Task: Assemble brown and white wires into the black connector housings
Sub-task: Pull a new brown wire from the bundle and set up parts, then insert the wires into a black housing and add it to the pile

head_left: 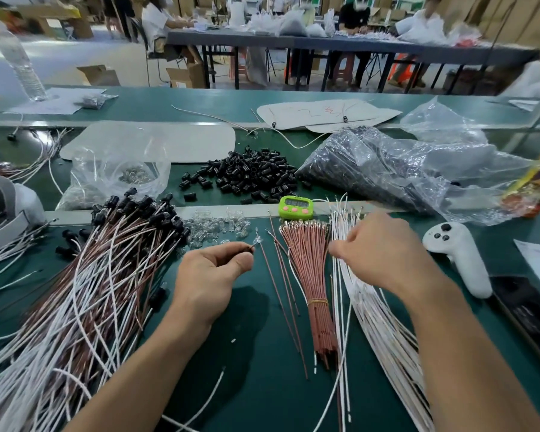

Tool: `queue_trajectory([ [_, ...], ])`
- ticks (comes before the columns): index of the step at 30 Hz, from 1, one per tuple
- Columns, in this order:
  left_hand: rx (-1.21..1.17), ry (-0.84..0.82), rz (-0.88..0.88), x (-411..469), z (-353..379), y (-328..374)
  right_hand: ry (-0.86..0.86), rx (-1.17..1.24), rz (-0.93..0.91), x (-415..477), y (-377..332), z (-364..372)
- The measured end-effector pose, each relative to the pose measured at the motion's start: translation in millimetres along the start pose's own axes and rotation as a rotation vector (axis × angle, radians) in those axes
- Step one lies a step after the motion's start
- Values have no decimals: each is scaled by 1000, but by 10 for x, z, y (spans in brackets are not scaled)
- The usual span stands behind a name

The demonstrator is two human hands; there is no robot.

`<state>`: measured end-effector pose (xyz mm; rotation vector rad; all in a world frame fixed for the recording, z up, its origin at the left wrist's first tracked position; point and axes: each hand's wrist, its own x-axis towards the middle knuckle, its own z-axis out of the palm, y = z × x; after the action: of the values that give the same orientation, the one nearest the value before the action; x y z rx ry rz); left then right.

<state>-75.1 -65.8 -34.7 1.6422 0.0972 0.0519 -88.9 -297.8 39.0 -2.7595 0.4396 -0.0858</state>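
Our left hand (212, 275) pinches a small clear part (255, 242) between thumb and forefinger, over the bench (262, 385). Our right hand (384, 254) curls over the white wires (371, 313) (whether its fingers grip one, we cannot tell), beside the brown bundle (315, 275). Black housings (250, 173) lie heaped farther back.

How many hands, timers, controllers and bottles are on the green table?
Hands: 2, left hand and right hand
Timer: 1
Controller: 1
Bottle: 1
Total: 5
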Motion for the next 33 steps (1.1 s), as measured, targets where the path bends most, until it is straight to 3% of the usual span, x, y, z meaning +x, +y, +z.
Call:
queue_trajectory([
  [3,-46,-3,-40,-3,21,5,-115,-259,82,-203,74,125],
  [14,-50,-66,-62,-44,-2,46,-80,-234,97,-310,139,176],
  [21,-27,-74,-66,-30,7,34,41,-165,127,-194,189,186],
  [24,-20,-73,-69,-15,11,14,195,3,141,-180,248,206],
  [27,-25,-79,-77,-11,7,-3,277,353,145,-137,240,164],
  [30,-25,-67,-53,-22,-5,-1,161,970,167,-11,115,30],
  [33,7,-16,10,-44,2,25,-64,1318,191,142,-97,-40],
])
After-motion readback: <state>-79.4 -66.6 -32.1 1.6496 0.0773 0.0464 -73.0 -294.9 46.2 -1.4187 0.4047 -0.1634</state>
